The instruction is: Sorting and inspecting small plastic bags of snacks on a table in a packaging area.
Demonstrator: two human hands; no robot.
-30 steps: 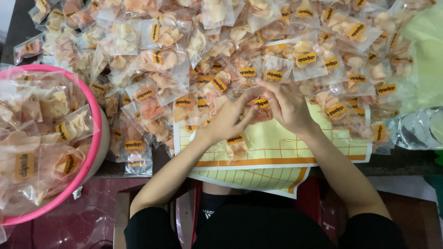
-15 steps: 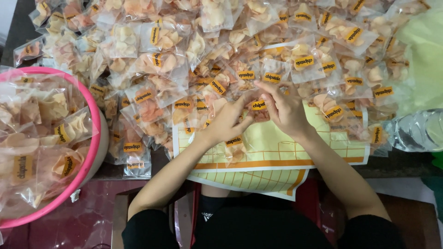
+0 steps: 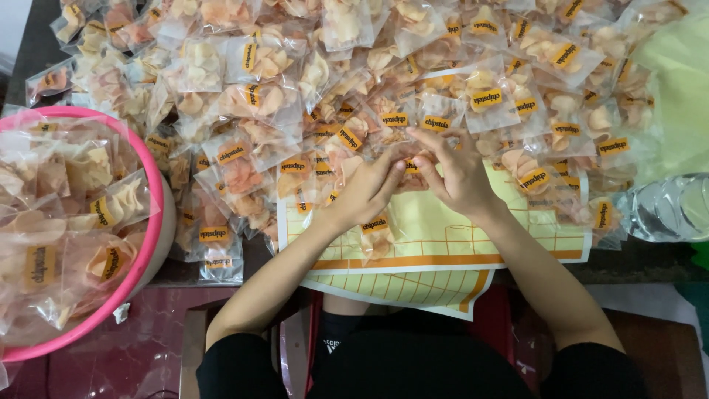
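Head view: I see both hands meeting on one small clear packet of pale orange crackers (image 3: pixel 408 171) at the near edge of the heap.

My left hand (image 3: pixel 367 193) and right hand (image 3: pixel 459 171) have their fingertips pinched onto this packet, above the yellow gridded sheet (image 3: pixel 443 233). Judging progress, much looks finished: labelled packets (image 3: pixel 384 81) cover the table beyond, and more fill the pink basin (image 3: pixel 153 214) at left. How many remain unlabelled I cannot tell. A clear plastic bottle (image 3: pixel 665 208) lies right.
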